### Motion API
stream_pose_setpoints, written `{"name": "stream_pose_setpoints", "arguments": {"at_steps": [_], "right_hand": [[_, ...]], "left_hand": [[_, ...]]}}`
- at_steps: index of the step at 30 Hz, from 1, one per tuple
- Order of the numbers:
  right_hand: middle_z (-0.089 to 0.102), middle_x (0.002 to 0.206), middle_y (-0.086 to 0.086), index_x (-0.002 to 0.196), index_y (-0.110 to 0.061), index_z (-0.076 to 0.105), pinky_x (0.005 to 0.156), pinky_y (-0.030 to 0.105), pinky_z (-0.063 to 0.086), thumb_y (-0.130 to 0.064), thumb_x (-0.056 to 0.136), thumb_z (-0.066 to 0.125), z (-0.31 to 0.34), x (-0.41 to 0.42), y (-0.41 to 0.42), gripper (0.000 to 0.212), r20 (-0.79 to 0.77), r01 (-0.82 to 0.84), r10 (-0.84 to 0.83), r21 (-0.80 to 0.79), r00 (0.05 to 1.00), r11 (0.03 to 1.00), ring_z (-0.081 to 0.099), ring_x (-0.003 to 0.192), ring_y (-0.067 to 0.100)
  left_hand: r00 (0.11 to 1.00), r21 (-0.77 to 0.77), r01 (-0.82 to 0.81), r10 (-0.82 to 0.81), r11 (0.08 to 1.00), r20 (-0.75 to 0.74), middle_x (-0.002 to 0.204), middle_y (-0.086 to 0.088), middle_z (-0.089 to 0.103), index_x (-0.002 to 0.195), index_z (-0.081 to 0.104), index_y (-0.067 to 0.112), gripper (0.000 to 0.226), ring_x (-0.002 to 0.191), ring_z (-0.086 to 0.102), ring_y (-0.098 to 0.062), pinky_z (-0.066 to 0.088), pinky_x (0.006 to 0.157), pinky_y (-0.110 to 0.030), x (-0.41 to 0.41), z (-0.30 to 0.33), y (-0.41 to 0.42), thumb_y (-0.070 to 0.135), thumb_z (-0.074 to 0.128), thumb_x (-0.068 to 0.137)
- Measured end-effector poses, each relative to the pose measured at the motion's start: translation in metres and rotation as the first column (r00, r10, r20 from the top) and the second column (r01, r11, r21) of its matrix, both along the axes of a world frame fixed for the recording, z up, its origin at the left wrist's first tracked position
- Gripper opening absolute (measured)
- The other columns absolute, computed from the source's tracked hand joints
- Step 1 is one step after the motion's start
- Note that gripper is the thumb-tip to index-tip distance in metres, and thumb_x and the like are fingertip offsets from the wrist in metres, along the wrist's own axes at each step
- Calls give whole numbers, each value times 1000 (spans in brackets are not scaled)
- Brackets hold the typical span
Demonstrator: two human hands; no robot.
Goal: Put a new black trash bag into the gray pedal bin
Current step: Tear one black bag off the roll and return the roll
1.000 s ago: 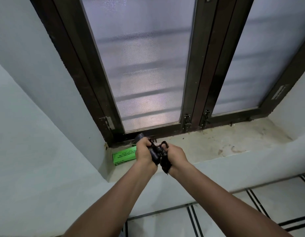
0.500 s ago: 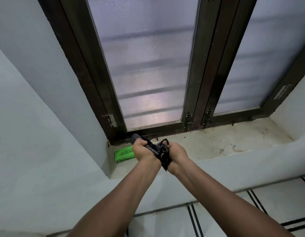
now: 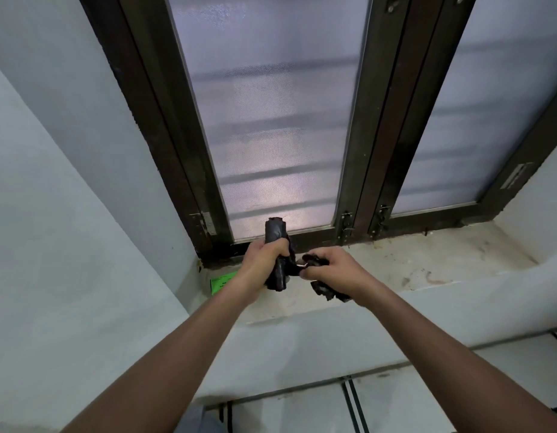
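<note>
Fills the upper view: a dark brown window frame [image 3: 369, 170] with 2 frosted panes [image 3: 280, 120], small latches at the foot of the middle uprights. Pale walls [image 3: 67, 214] to the left and right of it. Below the panes, a stained, off-white sill [image 3: 427, 264] running across to the right; beneath that, a tiled floor [image 3: 302, 410] with dark stripes.

Reaching in from the bottom edge, 2 bare forearms, both raised over the left part of the sill. Left hand [image 3: 260, 264] wrapped tight round a roll of black trash bags [image 3: 275, 235], held roughly upright, its top end poking above the fist against the lower pane and its bottom end showing below the fist. Right hand [image 3: 330, 270] closed on a crumpled black trash bag [image 3: 328, 290], pinched between thumb and fingers, with a ragged tail hanging under the palm. Between the 2 hands, a short stretch of black plastic joining roll and loose bag.

Half hidden behind the left wrist, a small green box [image 3: 219, 284] lying on the sill's left corner. Gray pedal bin nowhere in view.
</note>
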State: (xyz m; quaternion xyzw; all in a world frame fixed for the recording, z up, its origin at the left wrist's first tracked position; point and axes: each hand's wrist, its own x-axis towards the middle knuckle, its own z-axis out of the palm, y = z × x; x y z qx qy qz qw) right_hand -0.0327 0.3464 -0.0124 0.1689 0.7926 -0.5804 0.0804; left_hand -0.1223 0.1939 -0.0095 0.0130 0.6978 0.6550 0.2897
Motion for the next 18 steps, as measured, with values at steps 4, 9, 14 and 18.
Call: {"name": "stream_pose_setpoints", "arguments": {"at_steps": [4,9,14,18], "right_hand": [[68,61,5,85,-25,75,44,23,40,-17,87,68,1,0,5,11,-28,-21,25,108,999,994,64,49,22],[64,67,13,90,-26,76,46,29,31,-13,91,65,-3,2,16,17,-15,-61,61,-18,998,998,57,54,27],[61,76,15,108,-7,72,42,20,39,-10,92,74,-3,4,21,16,-50,-61,52,-202,997,977,59,61,28],[63,69,18,101,-12,73,37,18,30,-24,97,71,-7,6,24,13,-47,-51,43,-181,998,982,55,46,23]], "left_hand": [[979,-173,86,-116,981,-170,102,-17,75,96,71,18,36,100,71,-37,57,92,-54,-6,1,-5,33,64,64],[991,-138,99,-110,985,-74,110,-20,75,101,70,17,28,103,73,-41,61,88,-52,-4,1,-8,25,64,74],[975,-25,207,-204,978,87,96,-10,77,115,69,12,38,81,75,-21,60,74,-41,-2,-8,-12,13,82,79],[979,4,179,-179,984,95,96,-7,78,119,66,9,45,82,75,-22,57,72,-37,-1,-16,-11,0,82,79]]}}
